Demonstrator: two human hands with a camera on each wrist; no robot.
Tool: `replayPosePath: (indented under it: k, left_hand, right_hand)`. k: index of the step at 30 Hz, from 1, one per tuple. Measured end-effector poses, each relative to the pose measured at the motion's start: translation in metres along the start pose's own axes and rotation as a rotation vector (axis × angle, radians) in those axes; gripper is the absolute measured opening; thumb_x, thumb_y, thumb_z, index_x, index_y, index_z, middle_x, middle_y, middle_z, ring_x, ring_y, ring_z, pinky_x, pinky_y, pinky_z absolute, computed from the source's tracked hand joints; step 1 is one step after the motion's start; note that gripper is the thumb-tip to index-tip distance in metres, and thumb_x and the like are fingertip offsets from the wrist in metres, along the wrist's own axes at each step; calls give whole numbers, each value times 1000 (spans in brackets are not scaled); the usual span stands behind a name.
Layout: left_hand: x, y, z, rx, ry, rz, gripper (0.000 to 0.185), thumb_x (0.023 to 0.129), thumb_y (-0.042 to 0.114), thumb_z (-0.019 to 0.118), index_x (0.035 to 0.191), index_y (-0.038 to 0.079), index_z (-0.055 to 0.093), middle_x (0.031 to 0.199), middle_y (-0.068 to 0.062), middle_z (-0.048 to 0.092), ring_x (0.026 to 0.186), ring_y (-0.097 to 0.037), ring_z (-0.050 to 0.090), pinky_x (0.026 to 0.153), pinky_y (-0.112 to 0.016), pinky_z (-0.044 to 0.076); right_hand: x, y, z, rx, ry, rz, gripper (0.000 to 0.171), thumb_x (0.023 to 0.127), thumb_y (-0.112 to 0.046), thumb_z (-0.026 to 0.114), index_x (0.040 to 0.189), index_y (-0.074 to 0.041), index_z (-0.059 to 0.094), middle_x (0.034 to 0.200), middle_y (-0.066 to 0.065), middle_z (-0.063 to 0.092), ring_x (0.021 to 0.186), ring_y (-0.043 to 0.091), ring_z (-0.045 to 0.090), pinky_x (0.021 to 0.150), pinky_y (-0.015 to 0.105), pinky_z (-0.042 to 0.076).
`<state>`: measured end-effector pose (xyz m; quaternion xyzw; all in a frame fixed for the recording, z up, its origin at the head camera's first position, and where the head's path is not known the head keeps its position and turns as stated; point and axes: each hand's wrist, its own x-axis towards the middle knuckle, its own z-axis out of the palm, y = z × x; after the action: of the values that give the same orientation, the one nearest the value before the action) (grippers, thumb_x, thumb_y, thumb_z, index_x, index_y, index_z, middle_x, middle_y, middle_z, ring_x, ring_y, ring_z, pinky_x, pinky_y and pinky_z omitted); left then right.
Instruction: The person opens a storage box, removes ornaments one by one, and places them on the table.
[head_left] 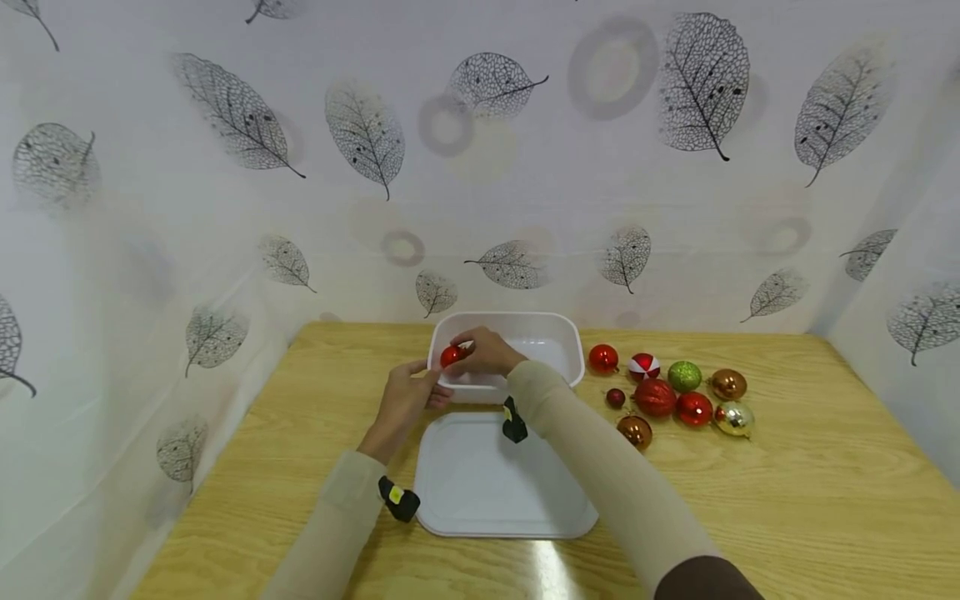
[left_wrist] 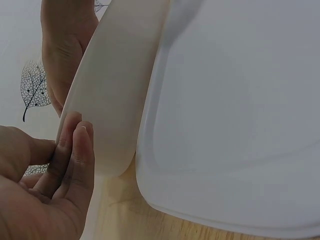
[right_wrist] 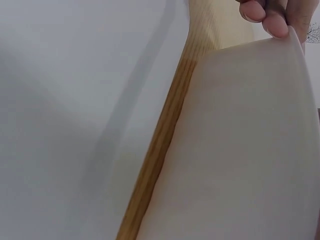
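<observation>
A white plastic container (head_left: 551, 350) stands at the back of the table. My left hand (head_left: 403, 404) grips its front left corner; in the left wrist view the curled fingers of that hand (left_wrist: 45, 185) press against the outer wall (left_wrist: 117, 95). My right hand (head_left: 489, 352) reaches over the front rim and holds a shiny red Christmas ball (head_left: 452, 357) just inside the left end. Neither wrist view shows the ball, which the container wall hides. Left fingertips (right_wrist: 275, 22) also show at the corner in the right wrist view.
A flat white lid (head_left: 502, 483) lies on the wooden table (head_left: 810, 483) in front of the container. Several Christmas balls lie to the right, among them a striped one (head_left: 643, 367), a green one (head_left: 684, 376) and a gold one (head_left: 733, 418). A leaf-patterned curtain (head_left: 525, 192) hangs behind.
</observation>
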<state>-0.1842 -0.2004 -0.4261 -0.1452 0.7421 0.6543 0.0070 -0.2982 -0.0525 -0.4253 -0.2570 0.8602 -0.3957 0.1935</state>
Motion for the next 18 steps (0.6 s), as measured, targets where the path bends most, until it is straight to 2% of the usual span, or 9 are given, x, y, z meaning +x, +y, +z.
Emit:
replayPosePath:
  k: [9, 18]
  left_hand:
    - [2, 0, 1, -16, -4, 9, 42, 106, 14, 55, 141, -8, 50, 81, -15, 73, 66, -17, 71, 63, -26, 62]
    - [2, -2, 0, -21, -3, 9, 40, 107, 11, 52, 140, -11, 50, 80, -16, 73, 65, -16, 70, 63, -26, 62]
  right_hand:
    - [-2, 0, 0, 22, 8, -25, 48, 85, -15, 82, 127, 0, 66, 119, 16, 70, 101, 26, 69, 85, 29, 57]
    - [-12, -1, -13, 11, -17, -13, 45, 86, -21, 82, 125, -3, 68, 118, 13, 71, 103, 25, 69, 89, 31, 57]
